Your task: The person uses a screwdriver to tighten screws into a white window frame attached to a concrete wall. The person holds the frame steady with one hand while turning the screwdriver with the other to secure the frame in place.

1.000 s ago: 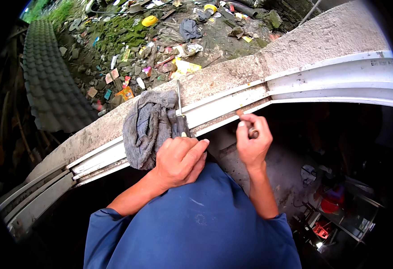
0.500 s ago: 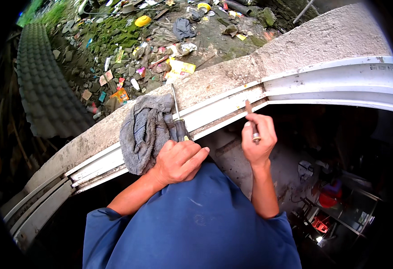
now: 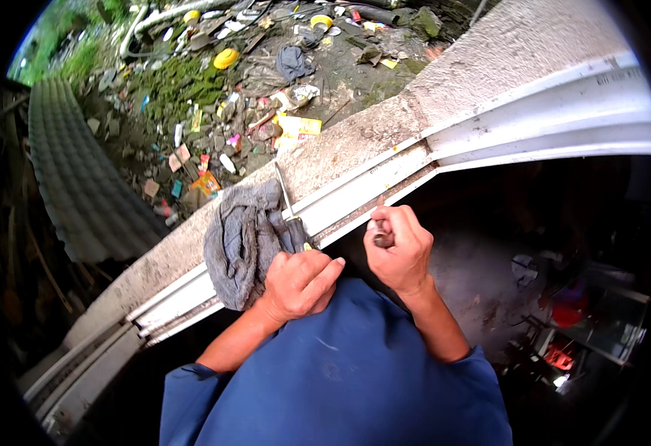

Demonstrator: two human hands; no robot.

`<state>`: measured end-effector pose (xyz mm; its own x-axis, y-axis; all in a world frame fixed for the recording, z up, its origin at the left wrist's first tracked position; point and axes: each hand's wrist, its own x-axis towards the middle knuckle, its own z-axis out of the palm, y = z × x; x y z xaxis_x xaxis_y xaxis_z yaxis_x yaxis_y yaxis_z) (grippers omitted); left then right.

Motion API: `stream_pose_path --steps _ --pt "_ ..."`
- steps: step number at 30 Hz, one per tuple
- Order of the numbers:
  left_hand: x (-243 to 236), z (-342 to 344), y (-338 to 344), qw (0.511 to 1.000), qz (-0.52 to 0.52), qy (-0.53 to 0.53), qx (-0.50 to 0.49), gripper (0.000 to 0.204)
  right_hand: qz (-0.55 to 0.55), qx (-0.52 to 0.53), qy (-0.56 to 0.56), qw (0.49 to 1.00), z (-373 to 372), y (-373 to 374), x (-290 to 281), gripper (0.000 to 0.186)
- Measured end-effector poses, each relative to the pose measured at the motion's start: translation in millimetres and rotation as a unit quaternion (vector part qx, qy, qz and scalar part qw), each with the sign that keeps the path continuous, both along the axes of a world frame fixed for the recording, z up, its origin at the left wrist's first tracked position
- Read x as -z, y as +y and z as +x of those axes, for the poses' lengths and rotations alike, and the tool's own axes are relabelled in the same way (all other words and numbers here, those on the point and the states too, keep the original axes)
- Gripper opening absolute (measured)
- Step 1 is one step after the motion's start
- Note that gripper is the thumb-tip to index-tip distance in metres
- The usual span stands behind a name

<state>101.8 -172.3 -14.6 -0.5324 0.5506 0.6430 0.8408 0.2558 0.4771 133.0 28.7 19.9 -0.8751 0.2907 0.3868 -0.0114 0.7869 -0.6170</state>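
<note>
My right hand (image 3: 405, 249) is closed round a narrow hand tool (image 3: 382, 236). Its round, dull metal end points up at me, and its thin brown tip reaches the near edge of the white window track (image 3: 362, 187); the exact kind of tool is unclear. My left hand (image 3: 301, 281) is curled at the near side of the track, against the grey rag (image 3: 237, 241). Whatever its fingers may hold is hidden. Beside the rag, a screwdriver (image 3: 285, 192) lies across the track, its shaft pointing away and its dark and yellow handle partly covered.
A rough concrete ledge (image 3: 347, 141) runs along the track's far side. Beyond it, rubble and litter (image 3: 295, 128) cover the lower ground, with a corrugated roof sheet (image 3: 91, 178) at left. Indoors at lower right stand a red container (image 3: 568, 306) and a shelf frame (image 3: 614, 353).
My right hand has come nearer and to the left, drawing the tool back to the track's near edge. My left hand stays by the rag. The whole view has shifted slightly.
</note>
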Motion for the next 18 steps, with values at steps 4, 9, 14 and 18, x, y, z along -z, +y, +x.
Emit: stream_pose_path --steps 4,9,14,18 --pt "0 2 2 1.0 0.01 0.0 -0.002 0.043 0.061 -0.029 0.001 0.998 -6 -9 -1 0.025" --pt "-9 0 3 0.999 -0.012 0.012 0.03 0.04 0.072 -0.024 -0.037 0.996 -7 -11 16 0.019" --pt "-15 2 2 0.998 -0.041 0.022 0.045 0.039 0.066 -0.014 -0.031 0.997 -11 -1 22 0.023" --pt "-30 1 3 0.998 -0.045 0.004 0.036 0.034 0.058 -0.015 -0.024 0.998 -11 0 24 0.019"
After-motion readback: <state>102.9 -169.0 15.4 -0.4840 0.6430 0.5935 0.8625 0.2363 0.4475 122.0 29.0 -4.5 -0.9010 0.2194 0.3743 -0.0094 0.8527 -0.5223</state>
